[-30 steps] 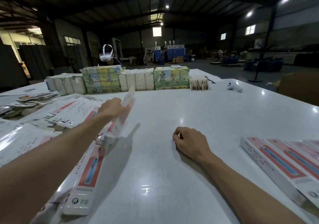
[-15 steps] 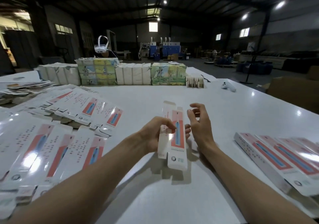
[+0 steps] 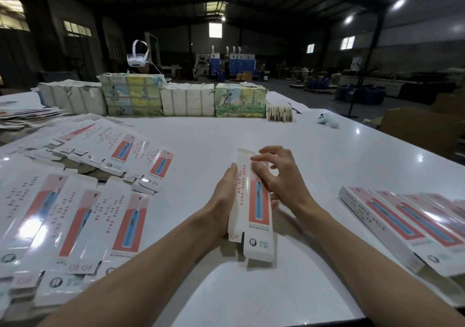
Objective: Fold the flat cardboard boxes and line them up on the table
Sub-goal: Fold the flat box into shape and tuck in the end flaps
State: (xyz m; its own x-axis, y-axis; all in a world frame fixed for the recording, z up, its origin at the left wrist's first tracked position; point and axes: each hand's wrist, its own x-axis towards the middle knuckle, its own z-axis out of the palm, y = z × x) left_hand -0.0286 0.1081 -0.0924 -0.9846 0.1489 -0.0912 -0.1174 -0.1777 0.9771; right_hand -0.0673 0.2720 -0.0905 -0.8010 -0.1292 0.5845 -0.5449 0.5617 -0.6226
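A long white carton (image 3: 254,216) with a red panel and a blue toothbrush picture is held over the white table (image 3: 251,135) in front of me. My left hand (image 3: 225,201) grips its left side. My right hand (image 3: 279,175) presses on its upper right part with the fingers spread over the top. The carton's lower flaps hang open. Many flat cartons (image 3: 83,201) of the same print lie spread on the left. A row of folded cartons (image 3: 402,221) lies side by side on the right.
Wrapped packs and printed bundles (image 3: 156,97) stand in a line along the far side of the table. A white controller (image 3: 328,121) lies at the back right. A person wearing a white headset (image 3: 137,56) sits behind the bundles. A brown cardboard box (image 3: 422,130) stands off the right edge.
My left hand took a flat carton from the left pile and brought it to the middle. My right hand rose from the table and closed onto it; both hands now hold it.
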